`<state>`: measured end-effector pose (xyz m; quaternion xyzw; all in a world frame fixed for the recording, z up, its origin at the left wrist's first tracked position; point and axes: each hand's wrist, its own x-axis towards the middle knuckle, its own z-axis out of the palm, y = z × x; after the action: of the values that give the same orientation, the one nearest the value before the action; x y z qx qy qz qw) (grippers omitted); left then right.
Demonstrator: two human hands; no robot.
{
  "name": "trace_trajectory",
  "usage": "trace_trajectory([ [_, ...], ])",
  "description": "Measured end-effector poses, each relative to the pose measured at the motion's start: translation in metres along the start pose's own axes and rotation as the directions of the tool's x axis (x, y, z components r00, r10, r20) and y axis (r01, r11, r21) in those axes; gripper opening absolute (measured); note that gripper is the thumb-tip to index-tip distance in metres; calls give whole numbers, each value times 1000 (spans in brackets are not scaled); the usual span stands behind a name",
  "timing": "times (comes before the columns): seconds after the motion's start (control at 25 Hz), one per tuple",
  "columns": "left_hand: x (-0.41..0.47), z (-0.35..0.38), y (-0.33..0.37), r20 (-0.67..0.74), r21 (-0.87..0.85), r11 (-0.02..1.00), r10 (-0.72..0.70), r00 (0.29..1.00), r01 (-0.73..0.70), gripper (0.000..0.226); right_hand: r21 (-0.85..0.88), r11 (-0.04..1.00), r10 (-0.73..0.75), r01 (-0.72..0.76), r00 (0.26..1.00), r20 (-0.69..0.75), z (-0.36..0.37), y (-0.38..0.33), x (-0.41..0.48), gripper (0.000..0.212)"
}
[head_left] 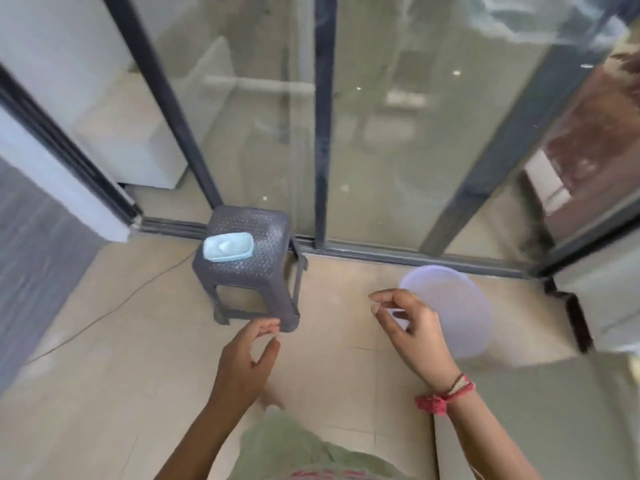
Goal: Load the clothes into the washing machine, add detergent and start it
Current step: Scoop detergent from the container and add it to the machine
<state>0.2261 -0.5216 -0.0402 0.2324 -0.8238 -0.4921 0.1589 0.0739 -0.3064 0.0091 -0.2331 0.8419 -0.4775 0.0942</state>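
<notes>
Two hands showed in the lower centre of the frame, neither carrying anything. The left hand (247,355) had a loose, half-curled grip just below the foot of the stool (249,268). The right hand (412,327) was likewise slack and overlapped the lavender round tub (453,306) right of centre. A pale blue lidded box (228,248) sat on the stool top, left side; possibly detergent, no label legible. No loose clothes were visible, and the tub's contents were not discernible. A white cabinet (602,299) at the right edge may have been the washing machine; could not tell. Judgement: hands were kept free and forward for a pickup, with the tub the nearer target. Loading not yet begun.
</notes>
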Motion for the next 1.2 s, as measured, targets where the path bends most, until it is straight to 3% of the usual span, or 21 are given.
trace_trajectory([
  [0.44,160,-138,-102,-105,72,986,-142,984,149,28,-15,997,-68,78,934,351,194,-62,165,26],
  [0.72,240,-142,-152,-3,155,965,-214,977,212,21,-27,1000,22,-12,915,404,248,-46,244,31],
  [0.88,267,-129,-196,-10,192,942,-280,960,277,27,-96,995,82,-39,863,498,295,-17,291,20],
  [1.04,301,-110,-253,20,343,892,-321,947,295,48,-168,985,125,-36,823,555,349,19,330,16],
  [1.12,317,-104,-277,38,497,813,-370,928,304,67,-245,970,131,6,833,538,374,37,340,17],
  [1.2,335,-99,-302,144,645,724,-430,891,246,93,-361,932,153,39,859,488,399,56,348,21],
])
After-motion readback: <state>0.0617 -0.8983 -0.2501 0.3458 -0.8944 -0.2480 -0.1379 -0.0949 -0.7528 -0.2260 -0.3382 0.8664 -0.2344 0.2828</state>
